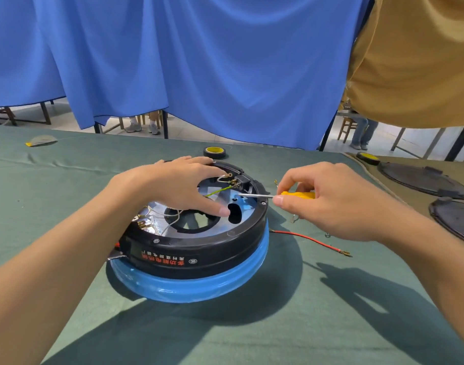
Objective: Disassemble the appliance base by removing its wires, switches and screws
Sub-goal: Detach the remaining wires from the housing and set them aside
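The round appliance base point(196, 248), black with a blue lower band, lies upside down on the green cloth. Its open top shows a silver plate, white wires point(170, 214) and a green-yellow wire point(220, 190) leading to a black switch block point(242, 180) at the far rim. My left hand point(178, 185) rests flat on the base, fingers spread over the plate. My right hand point(328, 198) grips a yellow-handled screwdriver point(296, 194); its metal tip points left over the plate near the switch block.
A loose red wire point(310, 238) with a terminal lies on the cloth right of the base. Two black lids point(423, 180) sit at the far right. A tape roll point(215, 152) stands behind the base, another point(368, 158) at the right. Blue curtains hang beyond the table.
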Action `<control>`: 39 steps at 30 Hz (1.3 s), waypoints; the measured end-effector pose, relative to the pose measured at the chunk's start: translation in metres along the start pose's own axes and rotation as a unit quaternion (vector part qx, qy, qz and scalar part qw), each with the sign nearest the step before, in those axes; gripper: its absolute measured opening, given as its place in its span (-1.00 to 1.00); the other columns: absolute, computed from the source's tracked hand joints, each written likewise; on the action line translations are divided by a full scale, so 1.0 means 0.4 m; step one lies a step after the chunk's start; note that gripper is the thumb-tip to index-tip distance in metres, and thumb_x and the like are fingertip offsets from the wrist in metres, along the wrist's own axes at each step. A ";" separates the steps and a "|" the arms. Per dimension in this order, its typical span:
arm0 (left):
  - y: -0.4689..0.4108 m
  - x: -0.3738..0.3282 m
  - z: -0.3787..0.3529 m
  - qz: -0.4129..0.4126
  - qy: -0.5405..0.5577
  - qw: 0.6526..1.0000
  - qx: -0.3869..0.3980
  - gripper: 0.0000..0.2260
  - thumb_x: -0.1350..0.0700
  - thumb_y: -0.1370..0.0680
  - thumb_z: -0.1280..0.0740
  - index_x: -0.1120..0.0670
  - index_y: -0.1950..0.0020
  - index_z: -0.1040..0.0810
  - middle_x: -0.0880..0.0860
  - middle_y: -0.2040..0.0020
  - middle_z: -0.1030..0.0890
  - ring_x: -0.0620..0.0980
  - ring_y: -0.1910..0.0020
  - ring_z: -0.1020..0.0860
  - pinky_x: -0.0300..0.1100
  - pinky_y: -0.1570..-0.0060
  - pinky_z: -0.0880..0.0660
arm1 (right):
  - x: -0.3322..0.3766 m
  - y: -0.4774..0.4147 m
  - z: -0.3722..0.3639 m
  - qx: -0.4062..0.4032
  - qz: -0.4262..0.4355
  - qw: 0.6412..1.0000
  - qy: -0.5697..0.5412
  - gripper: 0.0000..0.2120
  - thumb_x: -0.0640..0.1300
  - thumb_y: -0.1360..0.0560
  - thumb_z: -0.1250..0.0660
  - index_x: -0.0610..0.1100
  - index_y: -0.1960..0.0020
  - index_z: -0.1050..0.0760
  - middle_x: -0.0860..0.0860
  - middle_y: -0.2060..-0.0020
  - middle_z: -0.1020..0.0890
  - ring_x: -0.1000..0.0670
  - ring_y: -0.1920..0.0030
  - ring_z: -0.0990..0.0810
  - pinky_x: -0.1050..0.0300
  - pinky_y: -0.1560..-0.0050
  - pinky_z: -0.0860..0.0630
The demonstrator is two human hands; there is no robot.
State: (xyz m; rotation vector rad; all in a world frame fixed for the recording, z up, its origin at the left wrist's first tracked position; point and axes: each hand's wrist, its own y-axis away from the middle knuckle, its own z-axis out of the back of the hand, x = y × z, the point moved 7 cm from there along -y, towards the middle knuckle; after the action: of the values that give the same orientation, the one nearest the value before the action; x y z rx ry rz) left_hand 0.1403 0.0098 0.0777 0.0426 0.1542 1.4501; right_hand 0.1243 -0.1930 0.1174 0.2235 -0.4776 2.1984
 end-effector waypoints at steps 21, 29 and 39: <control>0.034 -0.030 0.031 -0.016 0.014 1.000 0.023 0.06 -0.60 -0.14 -0.16 -0.26 -0.55 0.08 -0.21 -0.58 0.02 -0.06 -0.55 -0.06 0.05 -0.50 -0.06 | 0.020 0.004 -0.020 -0.113 0.013 0.994 0.007 -0.85 0.01 -0.53 -0.33 0.05 0.10 -0.67 0.20 0.53 -0.43 0.14 0.38 -0.45 0.36 0.38 -0.34; 0.003 -0.026 0.008 -0.037 0.022 0.999 -0.008 -0.04 -0.59 -0.18 -0.20 -0.34 -0.52 -0.03 -0.17 -0.56 -0.15 0.00 -0.49 -0.22 0.09 -0.44 -0.23 | 0.036 0.002 -0.027 -0.113 0.012 0.993 0.019 -0.79 -0.01 -0.55 -0.28 -0.01 0.11 -0.68 0.00 0.33 -0.64 -0.05 0.26 -0.50 0.03 0.27 -0.48; 0.004 -0.035 0.003 -0.028 0.005 1.000 -0.008 -0.13 -0.54 -0.21 -0.17 -0.43 -0.49 0.01 -0.10 -0.51 -0.16 0.03 -0.40 -0.31 0.00 -0.36 -0.30 | 0.077 0.000 -0.046 -0.113 0.013 0.989 0.094 -0.71 -0.01 -0.58 -0.20 -0.10 0.23 -0.55 -0.04 0.42 -0.50 -0.14 0.32 -0.41 0.03 0.22 -0.43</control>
State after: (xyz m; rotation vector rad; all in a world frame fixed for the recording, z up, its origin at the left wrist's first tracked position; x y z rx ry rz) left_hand 0.1373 -0.0038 0.0803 0.0184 0.1502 1.3947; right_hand 0.1052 -0.1632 0.1104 -0.1109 -0.6209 2.1444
